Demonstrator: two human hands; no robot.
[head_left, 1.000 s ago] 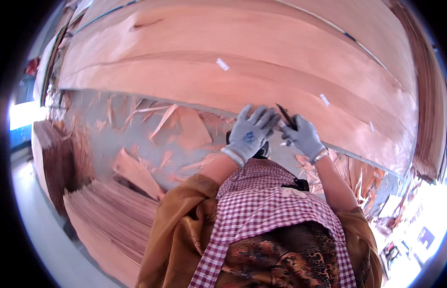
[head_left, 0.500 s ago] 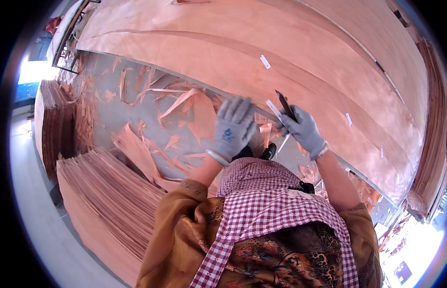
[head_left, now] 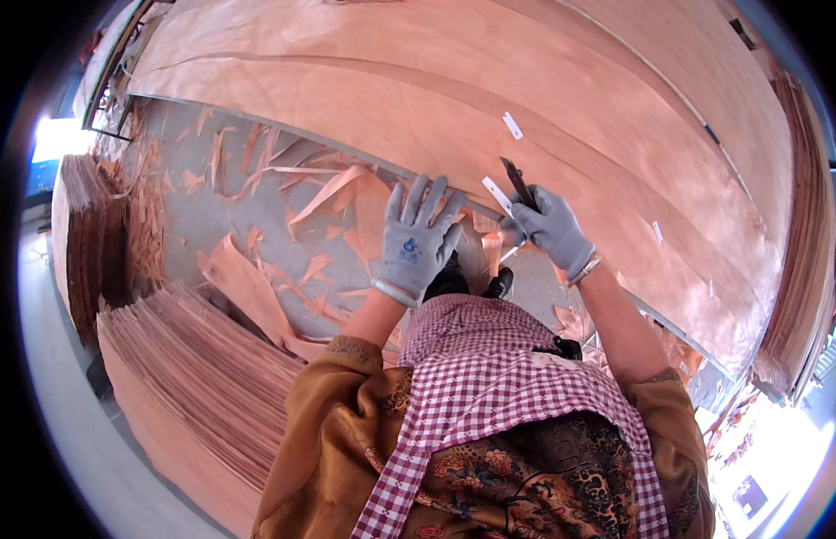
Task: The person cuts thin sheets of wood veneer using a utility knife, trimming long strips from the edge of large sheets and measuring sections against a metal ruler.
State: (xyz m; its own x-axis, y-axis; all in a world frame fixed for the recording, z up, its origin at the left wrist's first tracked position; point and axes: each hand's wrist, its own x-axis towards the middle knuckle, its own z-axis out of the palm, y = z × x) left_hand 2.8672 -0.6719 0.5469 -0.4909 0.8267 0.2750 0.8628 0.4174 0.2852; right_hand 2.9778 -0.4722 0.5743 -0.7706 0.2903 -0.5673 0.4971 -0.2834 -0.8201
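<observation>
My left hand (head_left: 416,235), in a grey work glove, is open with its fingers spread. It is over the near edge of a broad pinkish wood veneer sheet (head_left: 364,112); whether the fingertips touch it I cannot tell. My right hand (head_left: 554,232), gloved the same way, is closed around a dark knife (head_left: 518,182) whose tip points up and away over the sheet. A narrow white strip (head_left: 497,194) lies against the right hand's fingertips; it seems to be held with the knife.
Other white strips (head_left: 512,125) lie on the veneer, and a long thin rod (head_left: 647,61) crosses its far part. Torn veneer scraps (head_left: 346,202) litter the grey floor (head_left: 189,211). Veneer stacks stand at the near left (head_left: 198,359), far left (head_left: 90,234) and right (head_left: 800,225).
My left hand has shifted left and its fingers have spread wider. The right hand, with the knife and white strip, has moved slightly left and away. The view has shifted a little.
</observation>
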